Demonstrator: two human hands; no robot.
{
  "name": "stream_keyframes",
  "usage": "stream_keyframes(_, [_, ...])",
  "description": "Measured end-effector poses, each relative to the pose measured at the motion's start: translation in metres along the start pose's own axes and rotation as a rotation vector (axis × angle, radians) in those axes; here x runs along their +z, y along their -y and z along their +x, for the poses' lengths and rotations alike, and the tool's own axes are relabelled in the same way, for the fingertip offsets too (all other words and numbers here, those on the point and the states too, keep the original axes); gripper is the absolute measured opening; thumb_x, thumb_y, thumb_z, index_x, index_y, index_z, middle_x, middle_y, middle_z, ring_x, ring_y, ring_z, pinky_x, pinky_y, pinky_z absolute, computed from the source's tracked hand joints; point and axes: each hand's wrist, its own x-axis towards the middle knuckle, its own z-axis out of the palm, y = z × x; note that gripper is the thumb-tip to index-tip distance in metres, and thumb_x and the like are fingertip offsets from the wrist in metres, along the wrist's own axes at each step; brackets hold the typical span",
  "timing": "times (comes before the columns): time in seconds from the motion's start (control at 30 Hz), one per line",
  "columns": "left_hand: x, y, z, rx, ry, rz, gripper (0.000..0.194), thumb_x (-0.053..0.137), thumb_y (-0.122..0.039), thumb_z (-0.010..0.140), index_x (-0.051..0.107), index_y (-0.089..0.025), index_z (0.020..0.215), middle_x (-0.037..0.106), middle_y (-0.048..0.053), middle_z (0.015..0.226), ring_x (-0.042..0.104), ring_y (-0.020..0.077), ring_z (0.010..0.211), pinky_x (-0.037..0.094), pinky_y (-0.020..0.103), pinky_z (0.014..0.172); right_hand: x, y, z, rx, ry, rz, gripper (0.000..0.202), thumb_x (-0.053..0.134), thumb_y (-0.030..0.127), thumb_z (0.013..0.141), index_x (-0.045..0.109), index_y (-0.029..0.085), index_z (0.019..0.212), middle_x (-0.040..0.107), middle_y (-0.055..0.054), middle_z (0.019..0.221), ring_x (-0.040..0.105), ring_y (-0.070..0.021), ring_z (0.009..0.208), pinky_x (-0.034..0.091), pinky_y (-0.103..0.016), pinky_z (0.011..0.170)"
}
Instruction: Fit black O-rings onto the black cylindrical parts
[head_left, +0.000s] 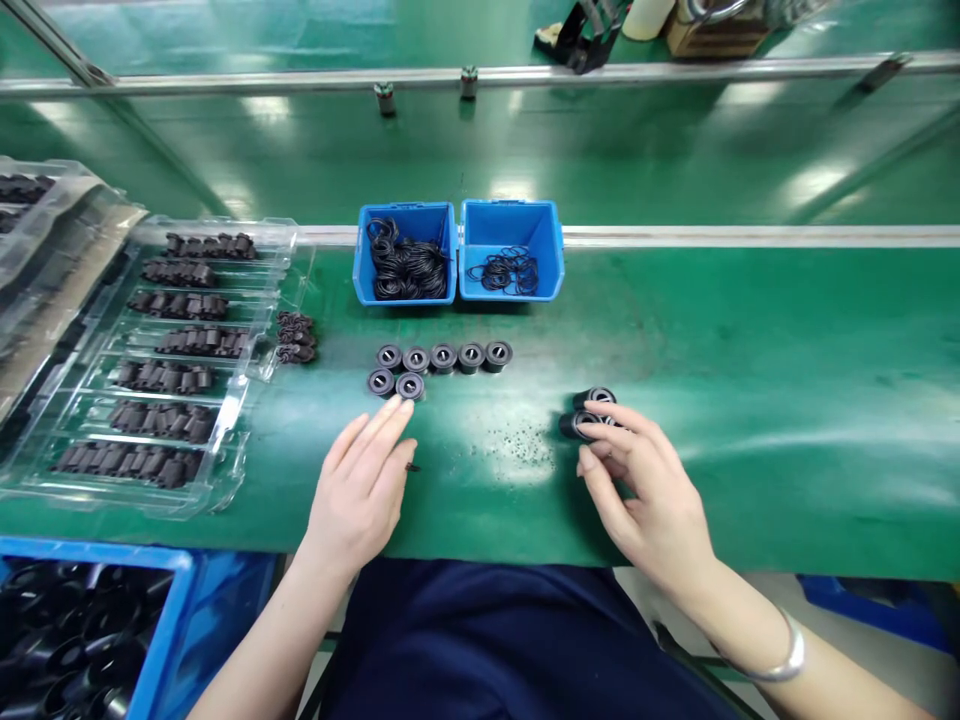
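My left hand (361,490) reaches over the bench with its fingers nearly straight and close together, the fingertips at a short black cylindrical part (409,387). A small dark piece (413,467) pokes out beside its thumb; most of it is hidden by the hand. That cylindrical part stands in a group of several, set in two rows, each with a slotted top. At the right, my right hand (645,490) curves its fingers around a small cluster of black cylindrical parts (577,425), which it partly covers. A silver bangle (793,650) circles the right wrist.
Two blue bins (405,297) (512,292) at the back hold black rings. On the left, a clear tray (225,400) carries rows of dark parts, with loose ones (296,337) beside it. A blue crate (180,610) of black parts stands lower left. Water-like droplets (517,450) dot the green bench.
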Motion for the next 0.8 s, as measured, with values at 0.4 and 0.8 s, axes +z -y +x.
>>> stream_keyframes(0.4, [0.003, -0.005, -0.001, -0.014, 0.028, -0.053, 0.024, 0.049, -0.002, 0.090, 0.063, -0.013, 0.106, 0.058, 0.019, 0.138, 0.052, 0.0290, 0.133, 0.043, 0.045, 0.108, 0.002, 0.003, 0.004, -0.064, 0.101, 0.029, 0.029, 0.053, 0.007, 0.095, 0.057, 0.018, 0.122, 0.059, -0.016, 0.125, 0.062, -0.0253, 0.110, 0.058, -0.037, 0.079])
stream_keyframes(0.8, [-0.014, -0.030, 0.000, -0.504, 0.111, -0.602, 0.017, 0.053, -0.017, 0.098, 0.064, -0.021, 0.110, 0.073, -0.002, 0.081, 0.071, 0.0116, 0.073, 0.057, 0.023, 0.075, 0.027, 0.039, 0.044, -0.033, 0.444, 0.499, 0.024, 0.053, 0.020, 0.100, 0.055, 0.021, 0.124, 0.050, -0.013, 0.129, 0.057, -0.0093, 0.069, 0.055, -0.026, 0.058])
